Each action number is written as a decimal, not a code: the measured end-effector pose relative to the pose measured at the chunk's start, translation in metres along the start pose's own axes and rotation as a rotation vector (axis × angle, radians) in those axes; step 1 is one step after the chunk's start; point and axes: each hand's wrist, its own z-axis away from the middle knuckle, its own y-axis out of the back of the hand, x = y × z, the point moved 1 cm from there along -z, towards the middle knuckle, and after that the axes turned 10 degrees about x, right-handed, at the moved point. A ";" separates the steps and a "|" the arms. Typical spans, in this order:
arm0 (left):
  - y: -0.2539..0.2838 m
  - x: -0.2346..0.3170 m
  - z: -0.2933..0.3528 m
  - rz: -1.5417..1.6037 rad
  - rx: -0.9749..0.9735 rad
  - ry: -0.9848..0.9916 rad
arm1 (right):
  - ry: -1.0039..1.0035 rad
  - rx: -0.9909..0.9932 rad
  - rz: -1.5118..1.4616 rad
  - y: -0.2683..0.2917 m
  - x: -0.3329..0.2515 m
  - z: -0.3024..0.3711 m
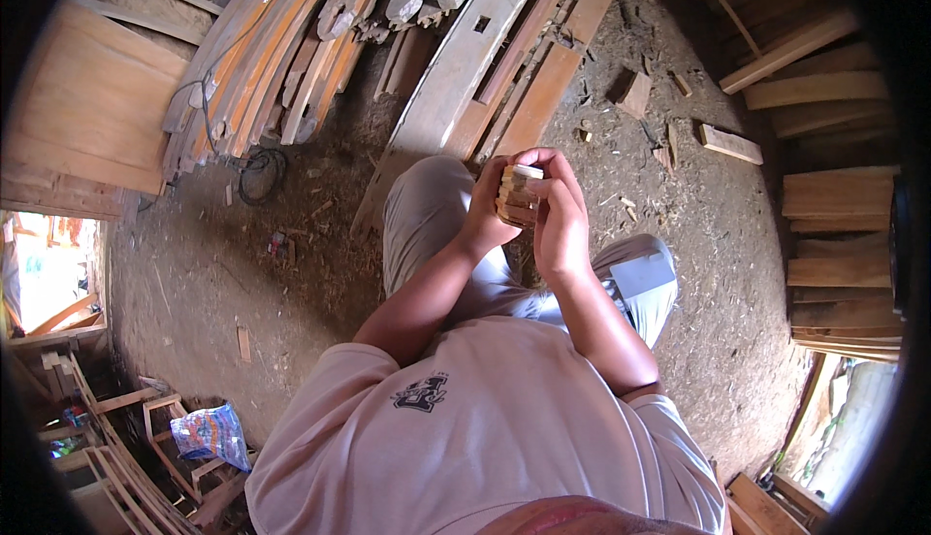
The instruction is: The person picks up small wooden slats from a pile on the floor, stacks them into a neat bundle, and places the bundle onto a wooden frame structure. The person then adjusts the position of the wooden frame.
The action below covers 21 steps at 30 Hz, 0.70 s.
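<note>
Between my two hands, above my lap, is a small stack of wooden pieces, light and brown in layers. My left hand wraps round its left side. On the other side, my right hand curls over the top and right of the stack, its fingers bent against it. The far side of the stack is hidden by my fingers. Just beyond my hands lies a long grey wooden plank with a square hole, beside reddish-brown boards.
Curved wooden pieces are piled at the far left, with a black cable beneath. Offcuts and shavings litter the earth floor. Stacked timber lines the right. A plastic bag sits by wooden frames at the near left.
</note>
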 end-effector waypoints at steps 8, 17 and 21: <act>-0.003 -0.012 0.006 -0.006 -0.010 0.002 | 0.009 0.020 -0.034 0.003 0.003 -0.005; -0.002 -0.006 0.002 0.001 0.000 -0.039 | -0.027 0.031 -0.041 0.002 0.000 -0.007; -0.004 -0.010 0.005 0.075 0.019 0.015 | -0.037 0.008 0.003 0.005 -0.001 -0.013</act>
